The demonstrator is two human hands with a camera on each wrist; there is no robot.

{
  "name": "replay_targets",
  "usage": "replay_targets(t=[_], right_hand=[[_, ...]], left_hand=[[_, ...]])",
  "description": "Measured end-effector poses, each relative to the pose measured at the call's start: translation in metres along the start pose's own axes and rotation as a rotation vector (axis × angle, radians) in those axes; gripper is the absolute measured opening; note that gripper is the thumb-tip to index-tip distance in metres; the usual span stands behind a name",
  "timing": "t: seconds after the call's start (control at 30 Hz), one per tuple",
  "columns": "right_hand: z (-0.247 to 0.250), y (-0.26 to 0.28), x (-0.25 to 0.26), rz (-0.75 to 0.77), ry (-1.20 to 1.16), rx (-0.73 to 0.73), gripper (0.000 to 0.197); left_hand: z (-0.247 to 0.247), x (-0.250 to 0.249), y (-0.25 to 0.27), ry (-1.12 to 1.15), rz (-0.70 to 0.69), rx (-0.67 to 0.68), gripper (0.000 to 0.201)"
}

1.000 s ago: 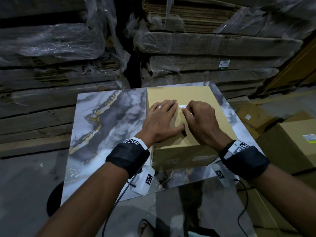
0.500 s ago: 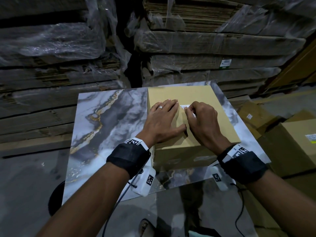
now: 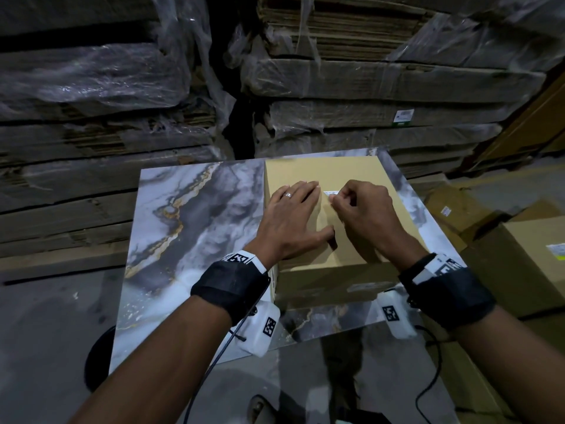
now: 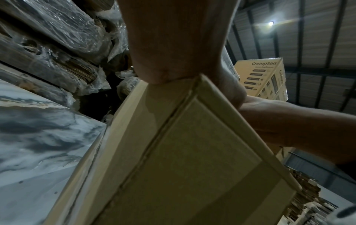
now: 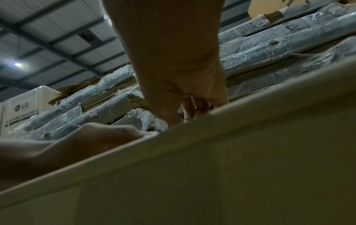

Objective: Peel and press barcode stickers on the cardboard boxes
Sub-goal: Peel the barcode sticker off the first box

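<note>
A plain cardboard box (image 3: pixel 345 169) stands on the right half of a marble-patterned table (image 3: pixel 189 224). A small white barcode sticker (image 3: pixel 330 192) lies on the box top. My left hand (image 3: pixel 290 215) rests flat on the top, fingers straight, just left of the sticker. My right hand (image 3: pixel 334 201) has curled fingers, with thumb and index tip pinching the sticker's left end. The left wrist view shows the box's side (image 4: pixel 192 152) under my left palm (image 4: pixel 173 45). In the right wrist view my right hand (image 5: pixel 183 76) reaches over the box edge (image 5: pixel 231 167); the sticker is hidden there.
Stacks of flattened cardboard in plastic wrap (image 3: pixel 367 81) rise close behind the table. More cardboard boxes (image 3: pixel 535 261) sit low on the right, one with a label. A Crompton box (image 4: pixel 263 79) and an LG box (image 5: pixel 23 109) stand farther off.
My right fingers have curled tighter and shifted slightly along the sticker. The left hand stays flat on the box top.
</note>
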State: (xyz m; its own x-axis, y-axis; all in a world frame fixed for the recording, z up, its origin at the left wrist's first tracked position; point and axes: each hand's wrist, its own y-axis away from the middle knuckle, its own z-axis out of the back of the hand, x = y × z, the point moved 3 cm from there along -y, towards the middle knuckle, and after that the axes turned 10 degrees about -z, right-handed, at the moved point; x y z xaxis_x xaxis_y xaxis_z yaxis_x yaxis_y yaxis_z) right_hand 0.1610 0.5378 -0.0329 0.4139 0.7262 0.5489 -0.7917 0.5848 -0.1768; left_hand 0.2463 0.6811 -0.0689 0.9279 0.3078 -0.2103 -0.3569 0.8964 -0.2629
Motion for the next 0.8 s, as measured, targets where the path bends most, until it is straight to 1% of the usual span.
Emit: replay_targets(t=[0.1,0.17,0.23,0.27,0.3,0.4,0.47,0.5,0.53,0.6,0.63,0.73,0.8], right_hand=[[0.006,-0.013,-0.002,-0.007,0.013,0.131,0.022],[0.009,-0.021,-0.002,-0.057,0.021,0.211,0.031],[0.013,-0.026,0.001,-0.098,0.012,0.242,0.042],[0.015,-0.028,0.003,-0.101,0.028,0.243,0.044],[0.015,-0.03,0.005,-0.088,0.058,0.242,0.04],[0.017,-0.035,0.001,-0.066,0.078,0.179,0.017],[0.021,-0.037,-0.009,-0.083,0.005,0.122,0.024],[0.022,-0.037,-0.013,-0.091,-0.01,0.12,0.027],[0.024,-0.037,-0.016,-0.091,0.001,0.144,0.027],[0.024,-0.033,-0.016,-0.044,0.057,0.195,0.021],[0.023,-0.032,-0.015,-0.018,0.08,0.204,0.023],[0.018,-0.032,-0.013,-0.003,0.117,0.174,0.018],[0.016,-0.034,-0.014,-0.026,0.099,0.142,0.012]], left_hand=[[-0.001,0.0,0.0,0.006,0.005,-0.003,0.097],[0.0,0.0,0.0,0.001,0.007,-0.006,0.097],[0.0,0.0,0.0,0.011,0.007,-0.019,0.096],[0.0,0.0,0.0,0.016,0.006,-0.022,0.096],[0.0,0.0,-0.001,0.013,0.005,-0.021,0.096],[0.0,0.0,0.0,-0.002,0.003,-0.01,0.098],[0.0,0.001,0.0,0.002,0.009,-0.016,0.099],[0.0,0.002,0.0,0.003,0.011,-0.018,0.1],[0.0,0.001,0.0,0.003,0.011,-0.021,0.1],[-0.001,0.001,-0.001,0.009,0.007,-0.023,0.099],[-0.001,0.001,0.0,0.012,0.006,-0.026,0.098],[-0.001,0.002,-0.001,0.014,0.002,-0.029,0.096],[-0.001,0.003,-0.001,0.009,0.004,-0.026,0.096]])
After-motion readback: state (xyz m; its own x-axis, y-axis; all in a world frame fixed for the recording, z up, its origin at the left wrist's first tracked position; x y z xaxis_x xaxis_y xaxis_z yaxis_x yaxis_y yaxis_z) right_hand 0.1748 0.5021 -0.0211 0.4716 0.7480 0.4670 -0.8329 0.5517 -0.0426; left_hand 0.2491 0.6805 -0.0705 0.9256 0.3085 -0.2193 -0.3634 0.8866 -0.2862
